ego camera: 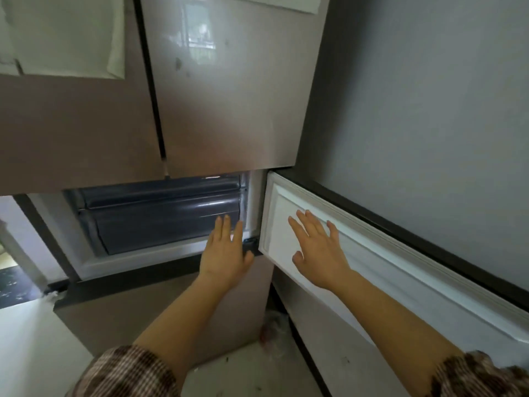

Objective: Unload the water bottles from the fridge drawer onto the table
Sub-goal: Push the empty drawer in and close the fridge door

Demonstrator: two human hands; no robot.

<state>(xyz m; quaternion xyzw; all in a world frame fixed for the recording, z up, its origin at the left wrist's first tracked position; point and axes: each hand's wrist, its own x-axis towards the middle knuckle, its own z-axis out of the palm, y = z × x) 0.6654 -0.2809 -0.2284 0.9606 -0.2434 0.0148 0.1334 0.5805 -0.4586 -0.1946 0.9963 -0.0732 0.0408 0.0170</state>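
A dark grey fridge drawer sits pushed in inside the open middle compartment of the fridge. No water bottles show; the drawer's inside is hidden. My left hand reaches toward the drawer's right end, fingers straight and apart, holding nothing. My right hand lies flat with spread fingers on the white inner face of the small compartment door, which is swung open to the right.
Two closed upper fridge doors hang above the compartment, with white paper sheets stuck on them. A lower closed fridge panel is below. A grey wall stands right. Pale floor lies underneath.
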